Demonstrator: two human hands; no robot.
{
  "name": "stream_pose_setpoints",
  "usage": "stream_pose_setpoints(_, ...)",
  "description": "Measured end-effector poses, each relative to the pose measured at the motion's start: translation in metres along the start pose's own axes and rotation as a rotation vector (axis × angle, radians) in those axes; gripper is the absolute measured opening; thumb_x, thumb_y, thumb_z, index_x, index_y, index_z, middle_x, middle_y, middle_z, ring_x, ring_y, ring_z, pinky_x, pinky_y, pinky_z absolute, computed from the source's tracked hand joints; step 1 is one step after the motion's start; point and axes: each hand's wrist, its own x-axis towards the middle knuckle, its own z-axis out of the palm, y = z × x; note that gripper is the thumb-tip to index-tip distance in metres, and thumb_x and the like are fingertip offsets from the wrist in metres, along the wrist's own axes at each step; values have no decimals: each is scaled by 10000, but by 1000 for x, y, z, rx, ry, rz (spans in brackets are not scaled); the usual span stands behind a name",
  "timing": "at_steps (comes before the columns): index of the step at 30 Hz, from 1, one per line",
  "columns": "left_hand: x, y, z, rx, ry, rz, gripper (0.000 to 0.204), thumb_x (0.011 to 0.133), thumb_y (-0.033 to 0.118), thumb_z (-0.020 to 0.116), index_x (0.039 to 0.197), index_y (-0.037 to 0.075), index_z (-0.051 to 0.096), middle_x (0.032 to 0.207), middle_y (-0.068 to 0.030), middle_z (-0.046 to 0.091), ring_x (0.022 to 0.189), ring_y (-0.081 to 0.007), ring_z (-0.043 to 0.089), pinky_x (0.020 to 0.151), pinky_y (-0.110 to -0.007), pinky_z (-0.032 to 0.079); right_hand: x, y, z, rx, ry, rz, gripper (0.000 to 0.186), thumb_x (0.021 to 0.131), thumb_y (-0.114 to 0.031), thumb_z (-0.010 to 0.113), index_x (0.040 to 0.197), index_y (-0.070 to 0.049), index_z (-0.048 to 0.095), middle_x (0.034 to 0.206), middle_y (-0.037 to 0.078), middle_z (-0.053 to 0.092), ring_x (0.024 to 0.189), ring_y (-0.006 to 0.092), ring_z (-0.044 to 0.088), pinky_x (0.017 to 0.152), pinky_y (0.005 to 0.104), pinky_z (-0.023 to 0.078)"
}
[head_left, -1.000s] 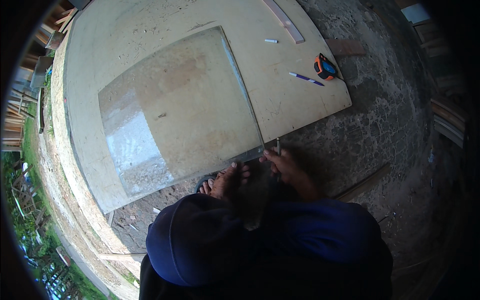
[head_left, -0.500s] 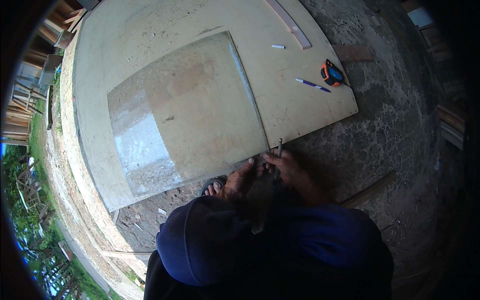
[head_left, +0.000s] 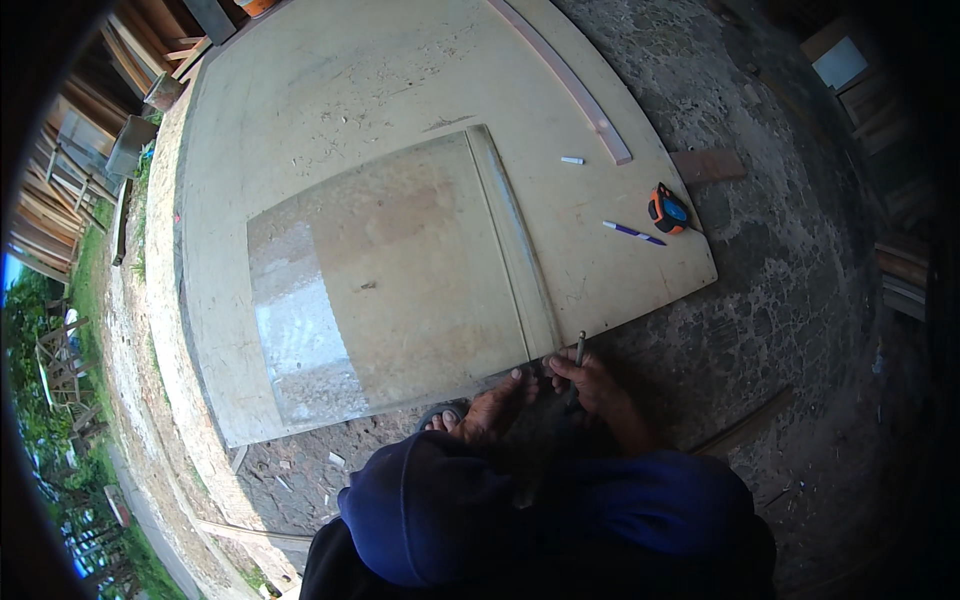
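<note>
The pane [head_left: 425, 285] lies flat on the pale board [head_left: 625, 285], its near edge close to the board's own, and I judge it to be glass: clear enough to show the board's stains through it, with a bright patch of reflected daylight over its left part. I expect it to be stiff, slick, heavier than it looks and easily chipped, so I would take hold only along the edges, with the fingers spread and no twisting. Along its right side runs a long narrow strip [head_left: 513, 235], set off by a fine straight line and edged by a bluish streak; I cannot tell whether it is fully parted from the pane. If loose, it should be lighter but brittle, best held near both ends and kept level. My right hand [head_left: 592, 385] is closed around a slim, rod-like tool [head_left: 580, 347] pointing up between the fingers, with thumb and forefinger at the strip's near end. My left hand [head_left: 490, 407] is beside it at the pane's near edge, thumb uppermost; its fingers are too shadowed for me to tell how far they close or what they grip. Farther right sit a slender purple-and-white pen [head_left: 634, 233], a chunky orange-and-black tape measure [head_left: 669, 209], a small white cap [head_left: 572, 160] and a straight, smooth batten [head_left: 570, 82]. Beyond the board spreads rough, blotchy grey floor [head_left: 745, 310].
</note>
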Motion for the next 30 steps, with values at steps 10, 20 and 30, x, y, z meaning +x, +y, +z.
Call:
stream_pose_setpoints(10, -35, 17, -2, 168, -92, -90, 525, 1015, 271, 649, 1456, 26, 504, 1325, -92, 632, 1168, -228, 596, 1040, -381, 472, 12, -56, -10, -199, 28, 19, 219, 986, -266, 673, 1018, -52, 698, 857, 27, 692, 607, 61, 562, 555, 229, 458)
stream_pose_setpoints(20, -95, 15, -78, -233, -36, 160, 410, 1015, 238, 645, 1350, 15, 569, 1253, -128, 663, 1122, -258, 644, 973, -395, 527, 89, -138, -12, -338, 141, -138, 241, 963, -293, 710, 1057, -71, 708, 882, 27, 685, 584, 64, 534, 510, 235, 450)
stream_pose_setpoints(30, -112, 18, -99, -354, 380, 380, 304, 1014, 236, 641, 1228, 22, 607, 1247, -178, 657, 1117, -326, 655, 938, -471, 539, 127, -151, -16, -371, 293, -94, 277, 976, -270, 700, 1181, -88, 667, 889, 16, 677, 659, 98, 618, 554, 249, 489)
